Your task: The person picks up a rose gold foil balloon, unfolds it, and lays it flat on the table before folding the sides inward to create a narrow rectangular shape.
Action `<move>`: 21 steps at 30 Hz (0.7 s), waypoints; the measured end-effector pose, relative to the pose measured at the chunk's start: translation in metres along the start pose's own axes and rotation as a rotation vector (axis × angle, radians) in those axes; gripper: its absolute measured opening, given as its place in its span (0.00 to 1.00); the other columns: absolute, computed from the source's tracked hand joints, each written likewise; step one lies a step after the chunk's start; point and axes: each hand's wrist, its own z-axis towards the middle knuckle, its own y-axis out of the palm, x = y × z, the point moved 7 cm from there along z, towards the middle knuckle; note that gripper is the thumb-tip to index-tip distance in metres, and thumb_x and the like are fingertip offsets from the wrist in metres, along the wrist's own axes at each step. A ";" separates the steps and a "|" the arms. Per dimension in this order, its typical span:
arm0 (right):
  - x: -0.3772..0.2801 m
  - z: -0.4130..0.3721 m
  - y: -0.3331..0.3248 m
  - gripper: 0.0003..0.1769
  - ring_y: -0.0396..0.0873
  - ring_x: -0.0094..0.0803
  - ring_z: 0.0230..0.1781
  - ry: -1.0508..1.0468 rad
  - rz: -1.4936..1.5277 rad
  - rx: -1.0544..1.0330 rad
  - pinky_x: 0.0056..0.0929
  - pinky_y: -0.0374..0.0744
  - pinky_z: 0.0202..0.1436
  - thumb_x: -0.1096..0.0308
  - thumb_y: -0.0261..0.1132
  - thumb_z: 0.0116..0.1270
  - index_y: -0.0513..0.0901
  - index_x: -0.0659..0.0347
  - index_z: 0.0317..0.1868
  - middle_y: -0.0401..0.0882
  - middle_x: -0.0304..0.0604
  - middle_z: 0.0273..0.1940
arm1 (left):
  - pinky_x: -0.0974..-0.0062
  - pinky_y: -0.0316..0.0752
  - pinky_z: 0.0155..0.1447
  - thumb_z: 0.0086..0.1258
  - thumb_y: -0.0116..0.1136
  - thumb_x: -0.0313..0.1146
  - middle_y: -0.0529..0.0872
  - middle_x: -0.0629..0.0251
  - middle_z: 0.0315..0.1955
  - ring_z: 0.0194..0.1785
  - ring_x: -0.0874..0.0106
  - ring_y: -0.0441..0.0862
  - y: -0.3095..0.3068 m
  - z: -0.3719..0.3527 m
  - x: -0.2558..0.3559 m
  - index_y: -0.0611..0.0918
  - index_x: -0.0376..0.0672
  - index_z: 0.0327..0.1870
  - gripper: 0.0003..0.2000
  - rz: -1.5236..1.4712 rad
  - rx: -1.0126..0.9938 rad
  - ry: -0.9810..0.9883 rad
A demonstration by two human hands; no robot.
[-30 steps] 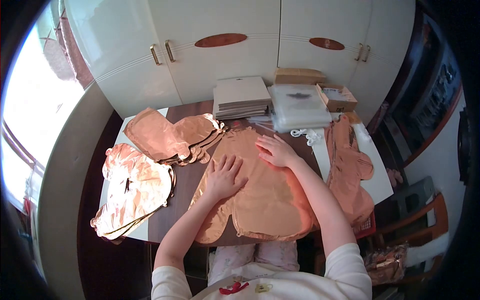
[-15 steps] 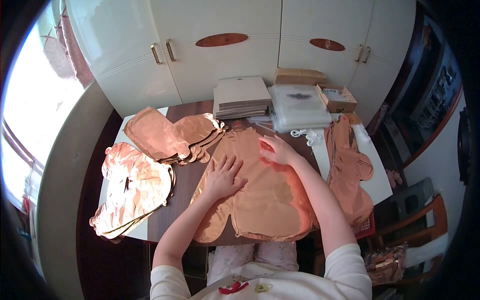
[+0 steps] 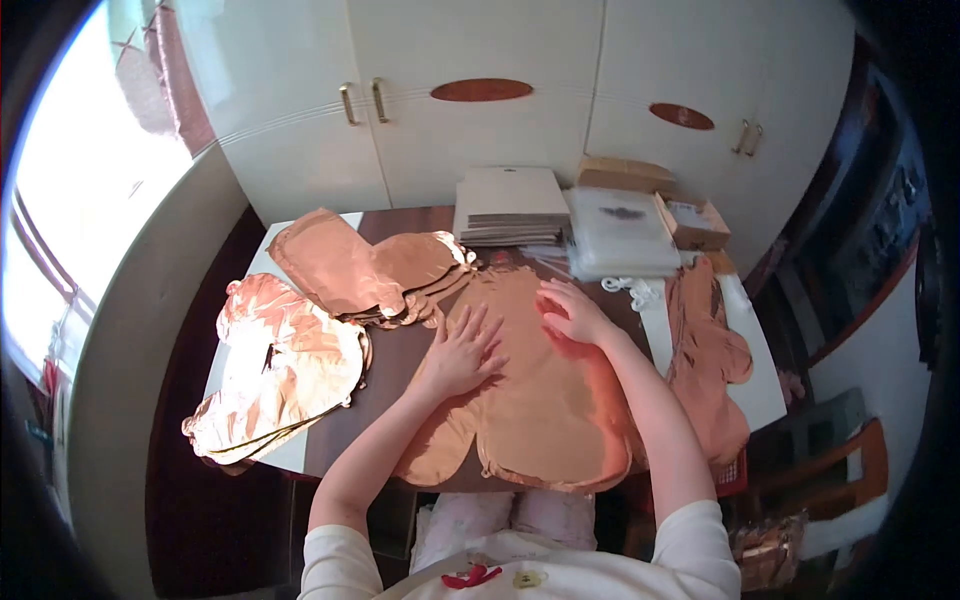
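A small carton (image 3: 700,238) holds something pale. Left hand (image 3: 462,360) — fingers spread — and right hand (image 3: 578,314) — fingers curved, thumb apart — are over the flat foil balloon (image 3: 545,415) on the table (image 3: 372,405), cabinets (image 3: 480,135) behind.

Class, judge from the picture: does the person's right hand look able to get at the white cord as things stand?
Probably yes: the right hand is at the copper-coloured foil, and the white cord lies close by, with nothing visibly standing between them.
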 end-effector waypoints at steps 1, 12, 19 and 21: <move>-0.009 0.005 -0.002 0.25 0.63 0.43 0.69 -0.035 -0.008 0.043 0.43 0.58 0.73 0.59 0.62 0.63 0.75 0.59 0.60 0.70 0.50 0.64 | 0.42 0.46 0.72 0.68 0.48 0.57 0.57 0.57 0.73 0.76 0.55 0.51 -0.007 0.001 -0.010 0.63 0.52 0.71 0.33 -0.014 0.057 -0.021; -0.197 0.153 0.100 0.13 0.79 0.45 0.48 -0.369 0.027 -0.042 0.41 0.75 0.54 0.63 0.63 0.59 0.82 0.62 0.41 0.82 0.48 0.43 | 0.55 0.67 0.63 0.60 0.55 0.27 0.75 0.48 0.57 0.63 0.49 0.69 -0.082 -0.075 -0.230 0.77 0.38 0.53 0.18 0.038 0.630 -0.571; -0.209 0.205 0.177 0.11 0.82 0.44 0.38 -0.342 -0.111 -0.091 0.42 0.79 0.44 0.61 0.63 0.60 0.81 0.58 0.38 0.83 0.48 0.34 | 0.59 0.70 0.58 0.61 0.54 0.31 0.82 0.58 0.47 0.54 0.57 0.75 -0.075 -0.103 -0.242 0.82 0.41 0.46 0.13 0.171 0.475 -0.739; -0.207 0.205 0.179 0.11 0.84 0.43 0.34 -0.314 -0.152 -0.093 0.42 0.80 0.38 0.60 0.62 0.60 0.81 0.56 0.38 0.84 0.49 0.31 | 0.57 0.66 0.61 0.61 0.52 0.32 0.82 0.61 0.49 0.56 0.59 0.75 -0.062 -0.104 -0.243 0.82 0.46 0.46 0.13 0.235 0.430 -0.730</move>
